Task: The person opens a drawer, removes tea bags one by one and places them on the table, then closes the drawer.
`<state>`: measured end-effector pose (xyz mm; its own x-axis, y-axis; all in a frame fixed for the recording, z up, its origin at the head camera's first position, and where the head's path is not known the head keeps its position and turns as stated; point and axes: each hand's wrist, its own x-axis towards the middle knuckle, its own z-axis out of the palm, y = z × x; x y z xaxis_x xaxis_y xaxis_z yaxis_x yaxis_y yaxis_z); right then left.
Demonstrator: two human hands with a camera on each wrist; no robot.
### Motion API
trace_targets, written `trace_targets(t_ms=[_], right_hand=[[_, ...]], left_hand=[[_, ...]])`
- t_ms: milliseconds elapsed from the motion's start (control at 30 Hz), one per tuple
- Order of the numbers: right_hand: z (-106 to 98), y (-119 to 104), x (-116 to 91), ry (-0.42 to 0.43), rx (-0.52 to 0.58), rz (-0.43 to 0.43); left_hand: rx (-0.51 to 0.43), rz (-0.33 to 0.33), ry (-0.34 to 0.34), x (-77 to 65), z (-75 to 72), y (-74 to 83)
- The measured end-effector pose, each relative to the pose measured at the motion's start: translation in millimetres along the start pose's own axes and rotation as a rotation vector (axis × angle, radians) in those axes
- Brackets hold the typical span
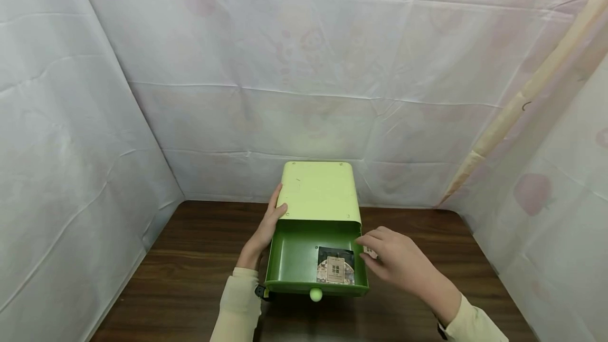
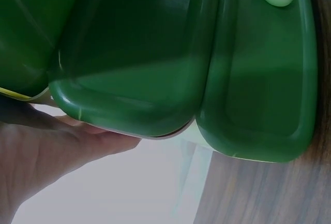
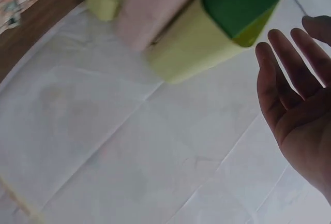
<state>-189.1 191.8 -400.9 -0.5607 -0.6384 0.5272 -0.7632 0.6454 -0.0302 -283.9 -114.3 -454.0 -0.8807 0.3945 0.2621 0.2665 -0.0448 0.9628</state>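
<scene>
A drawer cabinet with a pale green top (image 1: 320, 189) stands with its dark green top drawer (image 1: 294, 257) pulled out. In that drawer lies a dark printed packet (image 1: 335, 266) with a light label. My left hand (image 1: 268, 223) rests against the cabinet's left side, thumb on the top edge, fingers along the wall. Just right of the drawer's side hovers my right hand (image 1: 391, 257), fingers relaxed and slightly bent. Its palm shows bare in the right wrist view. Behind its thumb, part of a second printed packet (image 1: 370, 252) is visible.
A round pale knob (image 1: 315, 294) sticks out from the drawer front. The middle drawer (image 2: 134, 79) and the bottom drawer (image 2: 269, 89) are pushed in. The dark wooden table (image 1: 190, 263) meets white sheet walls (image 1: 261, 120) at the back and sides.
</scene>
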Motion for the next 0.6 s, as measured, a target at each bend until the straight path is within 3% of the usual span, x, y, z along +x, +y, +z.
trace_targets(t_ms=[133,433,600], right_hand=[[-0.9,-10.7,10.8,-0.080,0.047,0.013],[0.7,-22.9,25.7,-0.372,0.150,0.093],[2.0,-24.1,28.4,-0.440,0.186,0.114]], left_hand=[[-0.010,0.009,0.002,-0.6,-0.3,0.3],[-0.005,0.011,-0.007,-0.8,0.0,0.0],[-0.023,0.013,-0.008,-2.1,1.2,0.7]])
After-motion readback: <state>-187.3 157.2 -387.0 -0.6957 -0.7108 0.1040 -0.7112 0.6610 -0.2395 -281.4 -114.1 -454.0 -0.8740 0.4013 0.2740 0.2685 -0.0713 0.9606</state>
